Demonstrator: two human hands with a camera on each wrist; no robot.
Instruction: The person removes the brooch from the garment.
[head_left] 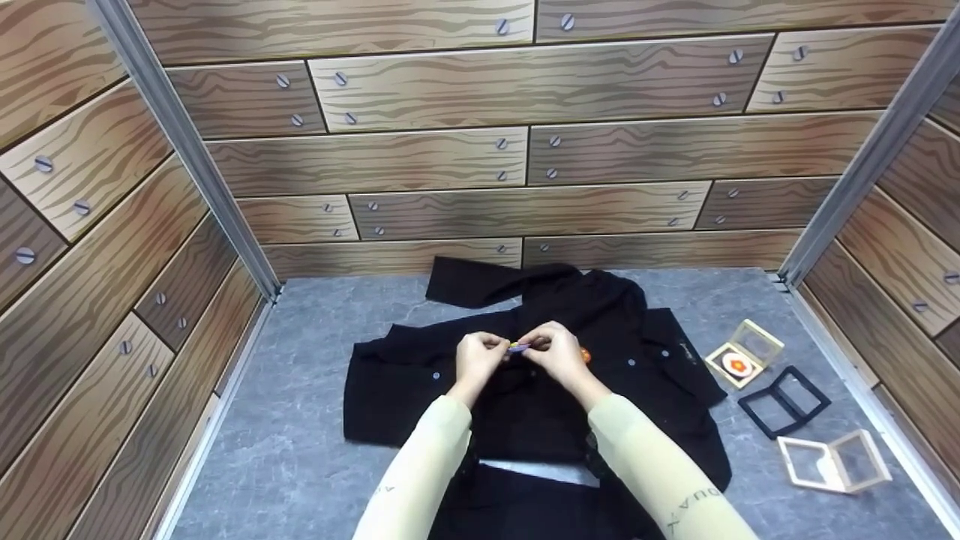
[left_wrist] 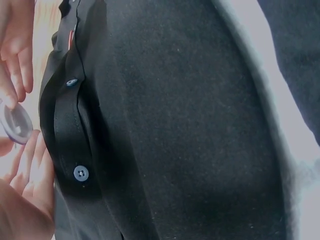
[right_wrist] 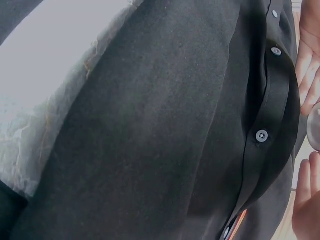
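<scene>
1. Pale yellow sleeves [head_left: 661, 459] come in from the bottom edge of the head view, nearest the lens; dark lettering on the right one
2. Left hand [head_left: 478, 360]: thumb and fingertips pinch one edge of a small round badge [head_left: 519, 347]
3. Right hand [head_left: 556, 355]: thumb and fingertips pinch the opposite edge of the same badge
4. Badge position: between the two hands, over the middle of a black shirt [head_left: 536, 431]. Purple and yellow show from the head; the left wrist view gives a pale disc with a purplish rim, cut by the hands, so its exact facing is uncertain
5. Shirt lies spread on the grey marbled table [head_left: 289, 390], one sleeve reaching toward the back wall [head_left: 442, 94]. Pale buttons [left_wrist: 81, 173] run along its front strip
6. Orange item [head_left: 585, 355] on the shirt, just beside the right hand, partly hidden by it
7. To the right, on the table: gold case [head_left: 724, 379], lid raised, containing a white disc with an orange flower [head_left: 739, 365]; nearer, a black case [head_left: 787, 403], unfolded; nearest, a whitish case [head_left: 841, 469], lid raised
</scene>
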